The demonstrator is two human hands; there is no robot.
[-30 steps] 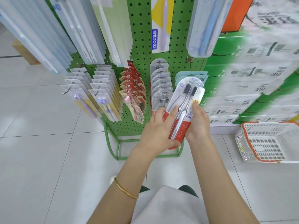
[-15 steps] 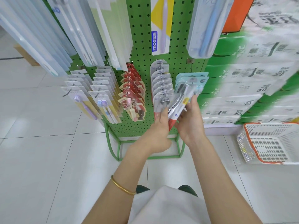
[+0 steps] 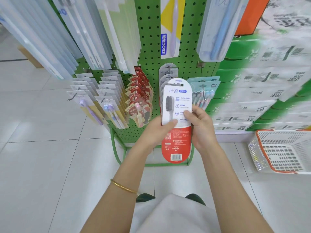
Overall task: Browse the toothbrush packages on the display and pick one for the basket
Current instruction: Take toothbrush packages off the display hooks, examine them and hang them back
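A white and red toothbrush package (image 3: 176, 140) is held upright in front of the green pegboard display (image 3: 151, 52), its printed back with a barcode facing me. My left hand (image 3: 158, 132) grips its left edge, thumb on the card. My right hand (image 3: 200, 126) grips the right edge, thumb across the white part. The white basket with an orange rim (image 3: 259, 148) sits on the floor at the right, well apart from both hands.
Rows of hanging toothbrush packs fill the display: pale ones (image 3: 104, 105) at left, red ones (image 3: 139, 98) in the middle, teal ones (image 3: 205, 91) behind the held pack. Long packs (image 3: 170, 26) hang above. Stacked green and white cartons (image 3: 262, 84) stand at right. White floor tiles (image 3: 42, 157) spread leftward.
The package has been turned over between both hands: its clear front with the brushes faced me before, then it was edge-on, and now its printed back faces me.
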